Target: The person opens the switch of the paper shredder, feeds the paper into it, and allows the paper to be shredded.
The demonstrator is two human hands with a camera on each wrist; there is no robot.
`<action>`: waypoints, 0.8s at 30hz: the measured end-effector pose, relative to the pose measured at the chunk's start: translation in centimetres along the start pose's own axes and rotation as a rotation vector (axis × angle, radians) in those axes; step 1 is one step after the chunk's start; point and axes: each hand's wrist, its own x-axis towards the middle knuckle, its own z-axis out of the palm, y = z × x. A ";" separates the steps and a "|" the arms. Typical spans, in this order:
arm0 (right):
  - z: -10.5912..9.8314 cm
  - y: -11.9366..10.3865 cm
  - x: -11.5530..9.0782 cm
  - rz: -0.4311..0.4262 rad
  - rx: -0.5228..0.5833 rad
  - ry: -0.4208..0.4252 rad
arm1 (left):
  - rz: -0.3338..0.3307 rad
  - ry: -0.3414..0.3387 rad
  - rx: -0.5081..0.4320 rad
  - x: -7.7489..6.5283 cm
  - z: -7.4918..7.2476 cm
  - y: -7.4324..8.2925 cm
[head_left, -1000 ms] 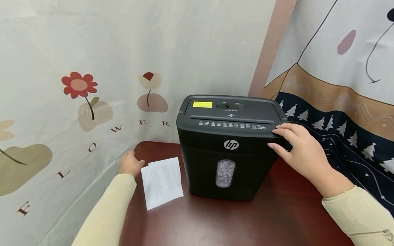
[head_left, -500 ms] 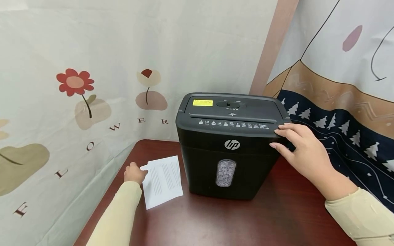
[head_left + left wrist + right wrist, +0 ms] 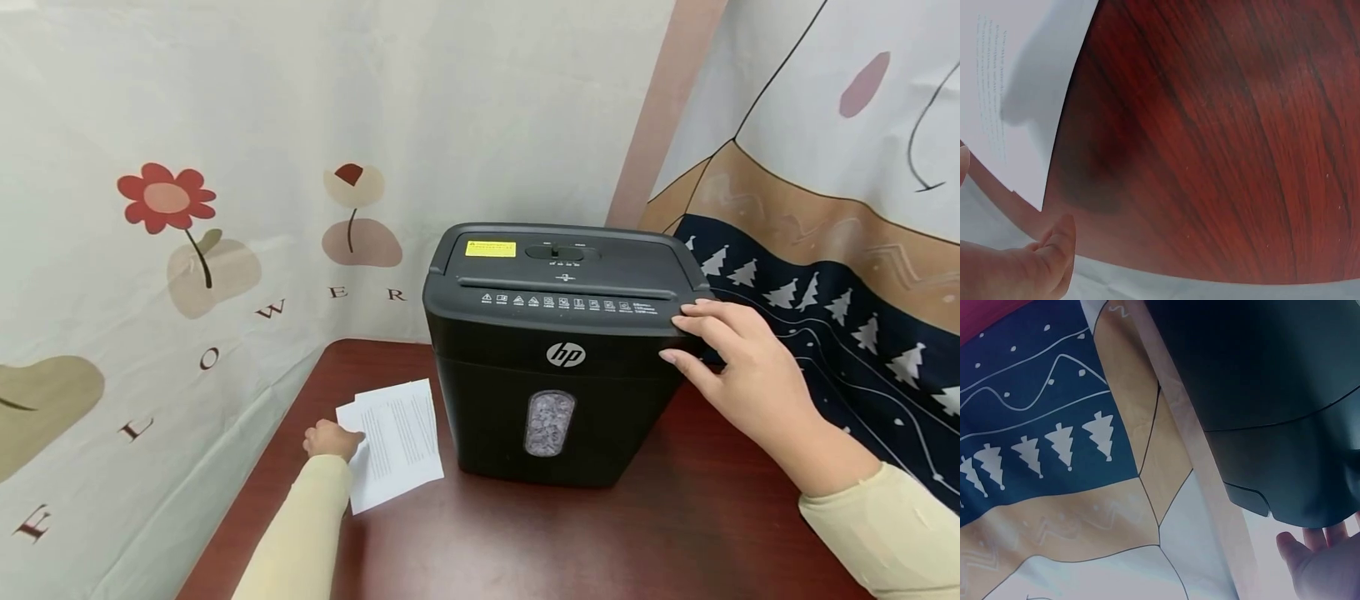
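Note:
A black HP paper shredder (image 3: 491, 417) stands upright on the table, paper scraps showing through its front window (image 3: 550, 423). My right hand (image 3: 746, 371) rests its fingertips on the shredder's top right front corner, with the thumb held apart below. In the right wrist view that hand (image 3: 1325, 565) is partly cut off. To the shredder's left lie overlapping printed paper sheets (image 3: 397, 454). At their left edge is my left hand (image 3: 333, 439). The left wrist view shows the thumb and the bent fingers (image 3: 1054, 253) spread apart near a paper corner (image 3: 1038, 187), pinching nothing.
The dark red wooden table (image 3: 540, 542) has its left edge close to the left arm. A pale curtain (image 3: 480, 108) with printed flowers and letters hangs behind and to the left. Patterned dark blue cloth (image 3: 825, 317) hangs close by the shredder's right side.
My left hand has moved right and toward me, from beside the sheets to their left edge. The right hand stays on the shredder's corner. The camera view shifts slightly.

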 end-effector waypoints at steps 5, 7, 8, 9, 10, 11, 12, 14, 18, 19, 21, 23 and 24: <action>0.0 0.1 0.0 -0.007 0.007 0.010 | -0.042 -0.041 0.026 0.2 0.6 -0.1; 0.1 0.0 0.0 -0.006 0.010 0.005 | -0.060 -0.053 0.050 0.3 1.0 -0.2; 0.1 0.0 0.0 -0.005 0.012 0.003 | -0.065 -0.058 0.065 0.3 1.2 -0.3; 0.1 0.0 0.0 -0.003 0.013 0.000 | -0.072 -0.060 0.076 0.3 1.4 -0.3; 0.1 0.0 -0.1 -0.002 0.014 -0.001 | -0.074 -0.061 0.094 0.3 1.5 -0.3; 0.1 0.0 -0.1 -0.001 0.015 -0.001 | -0.076 -0.061 0.109 0.4 1.7 -0.3; 0.1 0.0 -0.1 0.000 0.016 -0.002 | -0.080 -0.060 0.117 0.4 1.8 -0.3; 0.1 0.0 -0.1 0.003 0.017 -0.003 | -0.090 -0.057 0.121 0.4 2.0 -0.2; 0.1 0.0 -0.1 0.004 0.017 -0.002 | -0.103 -0.060 0.142 0.5 2.4 -0.1; 0.1 0.0 -0.1 0.004 0.018 -0.002 | -0.103 -0.062 0.151 0.5 2.4 0.0; 0.1 0.0 -0.1 0.001 0.021 0.000 | -0.109 -0.064 0.168 0.6 2.5 0.1; 0.2 0.0 -0.1 0.000 0.023 0.003 | -0.129 -0.067 0.162 0.7 2.6 0.4; 0.2 0.0 -0.1 0.000 0.024 0.004 | -0.146 -0.071 0.144 0.7 2.6 0.5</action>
